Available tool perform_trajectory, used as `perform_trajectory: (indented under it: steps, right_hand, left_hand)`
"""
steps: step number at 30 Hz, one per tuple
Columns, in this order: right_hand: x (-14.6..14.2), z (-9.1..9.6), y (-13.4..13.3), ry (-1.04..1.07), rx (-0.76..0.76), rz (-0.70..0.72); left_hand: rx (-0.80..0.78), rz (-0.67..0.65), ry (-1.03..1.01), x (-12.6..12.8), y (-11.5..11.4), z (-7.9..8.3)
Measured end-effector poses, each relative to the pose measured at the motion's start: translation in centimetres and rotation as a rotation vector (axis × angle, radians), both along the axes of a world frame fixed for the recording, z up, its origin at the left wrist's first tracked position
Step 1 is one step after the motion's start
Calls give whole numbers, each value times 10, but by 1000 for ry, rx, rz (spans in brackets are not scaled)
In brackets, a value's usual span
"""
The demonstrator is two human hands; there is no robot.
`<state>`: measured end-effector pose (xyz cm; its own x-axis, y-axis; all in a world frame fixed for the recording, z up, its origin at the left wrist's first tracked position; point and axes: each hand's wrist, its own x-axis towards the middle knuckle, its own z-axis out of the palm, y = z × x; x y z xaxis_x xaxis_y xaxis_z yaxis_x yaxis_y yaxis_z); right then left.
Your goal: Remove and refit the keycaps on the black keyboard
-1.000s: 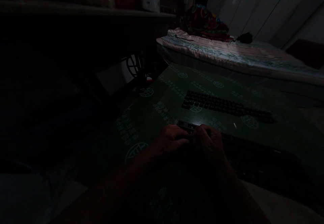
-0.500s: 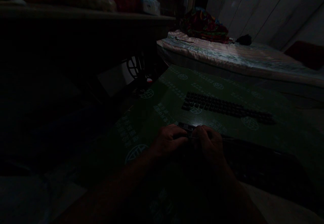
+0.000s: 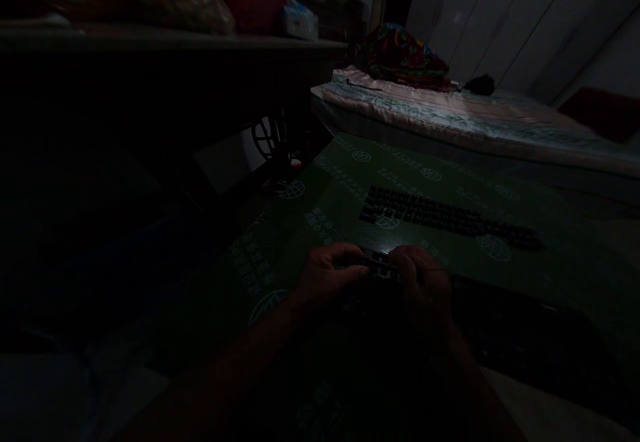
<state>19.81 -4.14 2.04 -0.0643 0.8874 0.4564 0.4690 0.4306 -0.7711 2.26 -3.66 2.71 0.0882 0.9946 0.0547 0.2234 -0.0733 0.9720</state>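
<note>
Keyboard base, near black keys, meets left hand and right hand, both half-curled, hold unclear.

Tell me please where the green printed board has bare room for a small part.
On the green board with pale prints, bare room shows left of the rows of small black keys, and between these rows and the pale patterned bed. It is crowded around the left hand and right hand, at the long black keyboard-like frame.

The keyboard is black, the board globe-printed green.
</note>
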Motion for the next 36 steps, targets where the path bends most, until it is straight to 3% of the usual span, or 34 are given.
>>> perform_trajectory:
  steps: [10, 22, 30, 33, 36]
  right_hand:
    - [-8, -2, -3, -128, -40, 266]
    - [-9, 3, -3, -160, -105, 310]
    - [-14, 24, -2, -251, -251, 248]
    - [-11, 29, 5, -260, -282, 261]
    - [-5, 28, 23, -236, -320, 180]
  left_hand:
    - [-156, -70, -244, -5, 4, 0]
    - [-181, -162, -312, -9, 3, 0]
    - [-154, -198, -325, -9, 3, 1]
    - [-135, -155, -295, -9, 3, 2]
    - [-89, -64, -202, -9, 4, 3]
